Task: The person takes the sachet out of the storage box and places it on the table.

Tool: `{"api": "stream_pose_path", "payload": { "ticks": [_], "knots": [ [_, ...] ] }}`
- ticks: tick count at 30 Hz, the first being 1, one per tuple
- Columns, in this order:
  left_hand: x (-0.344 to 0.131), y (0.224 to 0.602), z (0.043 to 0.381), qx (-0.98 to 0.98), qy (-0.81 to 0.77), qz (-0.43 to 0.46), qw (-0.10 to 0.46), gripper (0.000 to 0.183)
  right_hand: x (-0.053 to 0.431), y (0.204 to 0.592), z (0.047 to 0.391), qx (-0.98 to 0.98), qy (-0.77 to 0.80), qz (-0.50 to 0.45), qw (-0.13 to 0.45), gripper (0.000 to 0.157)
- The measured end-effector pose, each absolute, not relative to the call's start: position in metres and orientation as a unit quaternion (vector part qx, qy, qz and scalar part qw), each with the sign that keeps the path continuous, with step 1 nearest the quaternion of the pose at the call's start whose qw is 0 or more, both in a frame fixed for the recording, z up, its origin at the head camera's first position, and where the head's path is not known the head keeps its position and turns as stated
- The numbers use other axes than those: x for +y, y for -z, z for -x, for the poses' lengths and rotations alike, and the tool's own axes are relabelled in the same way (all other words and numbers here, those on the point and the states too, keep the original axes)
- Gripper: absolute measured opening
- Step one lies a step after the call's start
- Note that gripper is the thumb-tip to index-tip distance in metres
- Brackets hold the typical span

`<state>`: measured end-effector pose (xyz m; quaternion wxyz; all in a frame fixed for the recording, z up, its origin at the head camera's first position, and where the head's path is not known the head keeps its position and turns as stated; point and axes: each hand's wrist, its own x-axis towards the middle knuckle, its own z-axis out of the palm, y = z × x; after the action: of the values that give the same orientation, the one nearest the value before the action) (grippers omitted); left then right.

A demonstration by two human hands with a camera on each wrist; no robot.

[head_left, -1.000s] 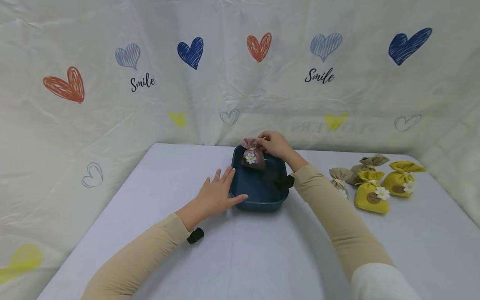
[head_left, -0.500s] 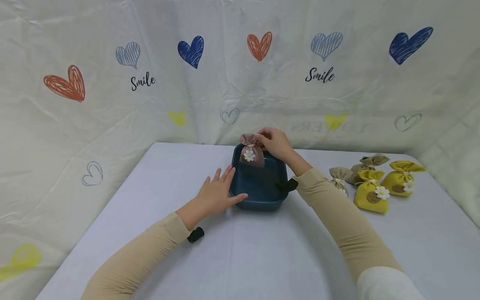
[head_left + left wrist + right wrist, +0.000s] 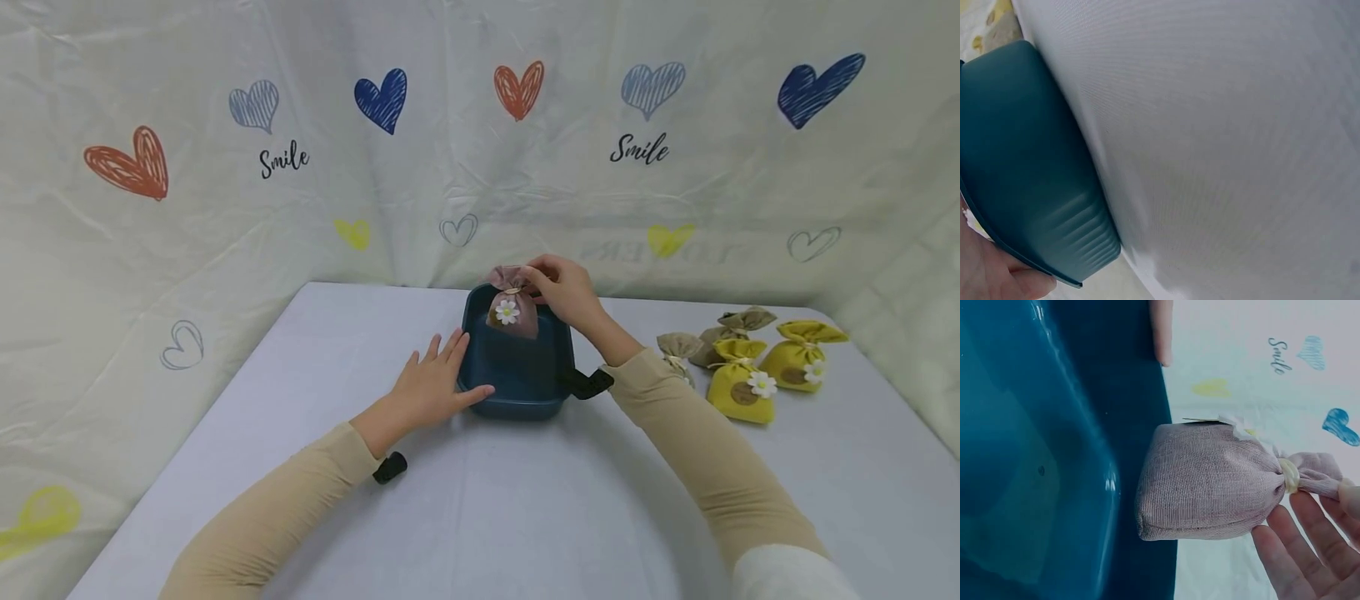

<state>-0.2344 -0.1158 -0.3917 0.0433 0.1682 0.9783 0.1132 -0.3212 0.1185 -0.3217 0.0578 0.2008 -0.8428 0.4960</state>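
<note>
Over the far part of a dark teal plastic bin, my right hand pinches a mauve cloth pouch by its gathered, tied neck. A white daisy decorates the pouch's front. In the right wrist view, the pouch lies across the picture with the bin's inside behind it; the thumb is at its neck, other fingers alongside. My left hand rests against the bin's left rim, fingers spread and straight, thumb over the near corner. The left wrist view has the bin's outer wall and part of a hand at lower left.
On the table's right stand two yellow pouches with daisies and two beige-grey pouches, one partly behind my right sleeve. Black straps hang by both wrists. Behind the white table rises a heart-printed cloth backdrop.
My right hand has risen a little and then shifted right, with the mauve pouch still in its fingers. The left hand and the bin stay where they were.
</note>
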Motion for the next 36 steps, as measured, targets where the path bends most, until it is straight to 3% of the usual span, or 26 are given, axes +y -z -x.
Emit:
{"api": "stream_pose_path", "payload": {
  "ticks": [36],
  "knots": [
    [-0.116, 0.389, 0.231, 0.977, -0.117, -0.170, 0.048, 0.101, 0.189, 0.304, 0.274, -0.843, -0.499, -0.191, 0.065, 0.037]
  ]
}}
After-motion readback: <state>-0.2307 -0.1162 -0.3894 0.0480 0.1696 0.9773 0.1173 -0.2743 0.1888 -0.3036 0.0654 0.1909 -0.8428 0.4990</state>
